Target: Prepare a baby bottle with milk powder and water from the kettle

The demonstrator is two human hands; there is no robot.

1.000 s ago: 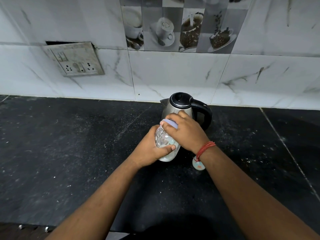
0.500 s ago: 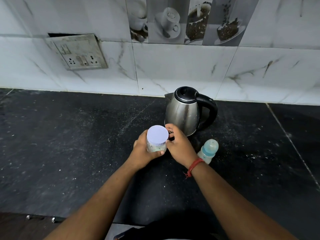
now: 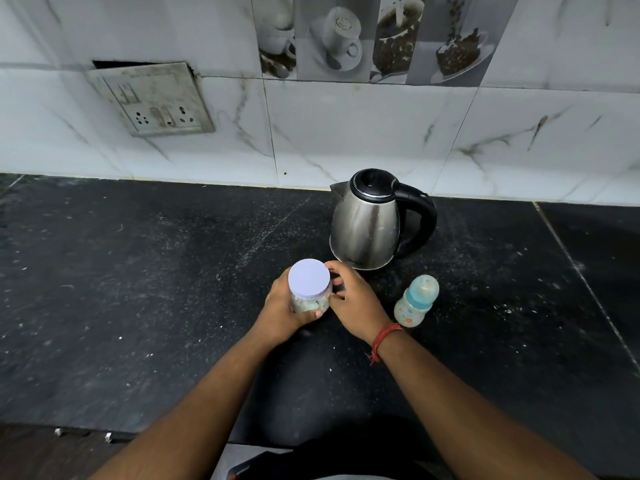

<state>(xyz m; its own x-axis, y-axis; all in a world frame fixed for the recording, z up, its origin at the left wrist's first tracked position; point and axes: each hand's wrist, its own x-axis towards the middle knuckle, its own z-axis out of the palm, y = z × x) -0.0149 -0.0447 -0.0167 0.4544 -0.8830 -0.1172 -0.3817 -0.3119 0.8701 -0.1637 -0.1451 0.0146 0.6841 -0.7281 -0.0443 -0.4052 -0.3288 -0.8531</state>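
Note:
A clear powder jar with a pale lilac lid (image 3: pixel 309 279) stands upright at the centre of the black counter (image 3: pixel 138 289). My left hand (image 3: pixel 282 311) wraps around its left side. My right hand (image 3: pixel 353 299) rests against its right side, fingers curled near the lid. A small baby bottle (image 3: pixel 415 301) with a teal collar and its teat on stands just right of my right hand, untouched. The steel kettle (image 3: pixel 367 223) with black lid and handle stands behind, close to the wall.
A tiled wall rises behind the counter, with a switch and socket plate (image 3: pixel 152 98) at upper left. The counter's front edge (image 3: pixel 114 432) runs along the bottom. White specks are scattered over the dark surface.
The jar went from tilted in front of the kettle to upright and lower, toward me. My right hand slid off the lid to the jar's side. The baby bottle has come into full view.

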